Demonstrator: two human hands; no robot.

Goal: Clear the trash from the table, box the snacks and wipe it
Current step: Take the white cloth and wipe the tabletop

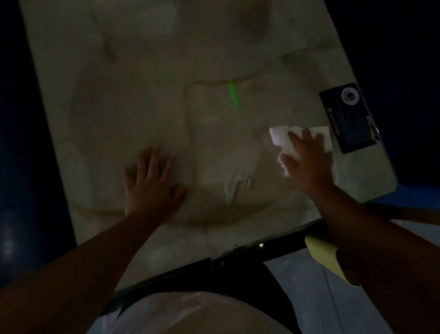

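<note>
My right hand [307, 161] lies flat with fingers spread, pressing a crumpled white paper towel [282, 137] onto the pale marbled bench [141, 80]. It sits at about four o'clock on the bench top, near the right edge. The towel pokes out past my fingertips toward eleven o'clock and out to the right of them.

My left hand [151, 182] rests palm down at about six o'clock on the bench, fingers spread, holding nothing. It seems to be steadying me.

Just beyond the towel, at three o'clock, a dark card with a white round logo [351, 117] lies at the bench edge. A short green streak [233, 93] marks the surface near the centre; I cannot tell what it is. The light is dim, and I see no snacks or trash on the bench, so I judge this to be the wiping stage.

The towel looks light, soft and thin. It would likely bunch or tear if dragged by one corner, so a flat palm over its middle suits it best.
</note>
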